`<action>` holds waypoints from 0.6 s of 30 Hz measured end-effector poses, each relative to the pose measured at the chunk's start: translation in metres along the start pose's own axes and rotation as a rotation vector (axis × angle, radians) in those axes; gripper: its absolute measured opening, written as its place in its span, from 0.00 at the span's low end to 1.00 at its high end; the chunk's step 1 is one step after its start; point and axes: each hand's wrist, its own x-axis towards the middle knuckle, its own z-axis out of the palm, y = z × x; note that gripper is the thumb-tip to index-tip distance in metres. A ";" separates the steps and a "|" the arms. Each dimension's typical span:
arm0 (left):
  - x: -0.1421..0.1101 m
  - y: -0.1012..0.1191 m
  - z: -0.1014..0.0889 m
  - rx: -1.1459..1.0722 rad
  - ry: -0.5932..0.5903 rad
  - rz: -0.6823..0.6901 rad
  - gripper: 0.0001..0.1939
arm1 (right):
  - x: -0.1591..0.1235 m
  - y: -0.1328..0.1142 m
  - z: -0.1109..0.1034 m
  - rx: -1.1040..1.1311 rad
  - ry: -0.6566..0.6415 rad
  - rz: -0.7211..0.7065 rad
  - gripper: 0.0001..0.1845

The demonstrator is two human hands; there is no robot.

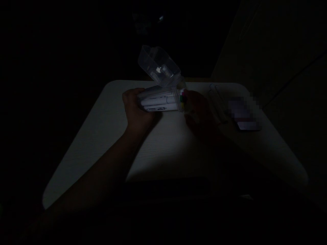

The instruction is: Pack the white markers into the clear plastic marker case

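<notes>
Forearms nearest. Clear box of markers, lid open, tipped sideways over tabletop; left hand wrapped round its base; right hand half-curled at mouth, grip unclear. Loose markers, phone at right.

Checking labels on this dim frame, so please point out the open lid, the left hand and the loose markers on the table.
Open lid (158,66): head view, middle of its clear shell.
Left hand (136,107): head view, middle of the hand.
Loose markers (217,106): head view, barrel of the nearer one.
</notes>
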 end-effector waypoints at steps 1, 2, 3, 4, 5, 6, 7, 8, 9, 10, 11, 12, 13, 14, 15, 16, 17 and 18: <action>0.000 0.000 0.000 0.000 0.001 0.001 0.40 | 0.000 0.000 0.000 0.005 0.001 -0.002 0.34; 0.000 0.001 0.000 0.001 -0.001 -0.002 0.40 | 0.000 0.000 0.000 0.007 0.001 -0.005 0.33; 0.001 0.002 -0.001 0.000 -0.005 -0.010 0.40 | 0.000 0.000 0.000 0.005 0.000 -0.003 0.33; 0.001 0.003 -0.001 -0.004 -0.012 -0.024 0.40 | 0.000 0.000 0.000 -0.002 -0.003 0.003 0.33; 0.001 0.005 -0.001 -0.007 -0.019 -0.040 0.39 | 0.000 -0.001 0.000 -0.012 -0.008 0.013 0.33; 0.002 0.006 -0.002 -0.008 -0.023 -0.054 0.39 | 0.000 -0.002 0.000 -0.025 -0.013 0.023 0.33; 0.002 0.007 -0.002 -0.005 -0.028 -0.063 0.39 | 0.000 -0.003 -0.001 -0.039 -0.018 0.032 0.33; 0.002 0.008 -0.003 0.000 -0.032 -0.069 0.38 | 0.001 -0.004 -0.002 -0.052 -0.024 0.038 0.33; 0.003 0.009 -0.003 0.007 -0.033 -0.073 0.38 | 0.001 -0.004 -0.002 -0.065 -0.027 0.040 0.33; 0.003 0.010 -0.004 0.012 -0.035 -0.075 0.38 | 0.002 -0.004 -0.003 -0.079 -0.029 0.039 0.32; 0.003 0.011 -0.004 0.014 -0.037 -0.075 0.37 | 0.002 -0.003 -0.003 -0.098 -0.025 0.043 0.32; 0.003 0.011 -0.005 0.013 -0.038 -0.074 0.37 | 0.003 0.000 -0.004 -0.126 -0.015 0.057 0.31; 0.003 0.012 -0.005 0.010 -0.038 -0.073 0.37 | 0.003 0.003 -0.005 -0.168 -0.001 0.086 0.31; 0.003 0.012 -0.005 0.007 -0.039 -0.073 0.36 | 0.003 0.007 -0.005 -0.223 0.013 0.133 0.31; 0.002 0.012 -0.004 0.005 -0.042 -0.076 0.36 | 0.003 0.012 -0.006 -0.288 0.016 0.195 0.31; 0.002 0.012 -0.004 0.001 -0.044 -0.080 0.36 | 0.002 0.018 -0.006 -0.360 0.002 0.265 0.31; 0.002 0.012 -0.004 -0.002 -0.044 -0.083 0.36 | 0.001 0.024 -0.007 -0.431 -0.033 0.331 0.31; 0.002 0.012 -0.004 -0.004 -0.040 -0.081 0.36 | 0.000 0.029 -0.007 -0.494 -0.087 0.382 0.32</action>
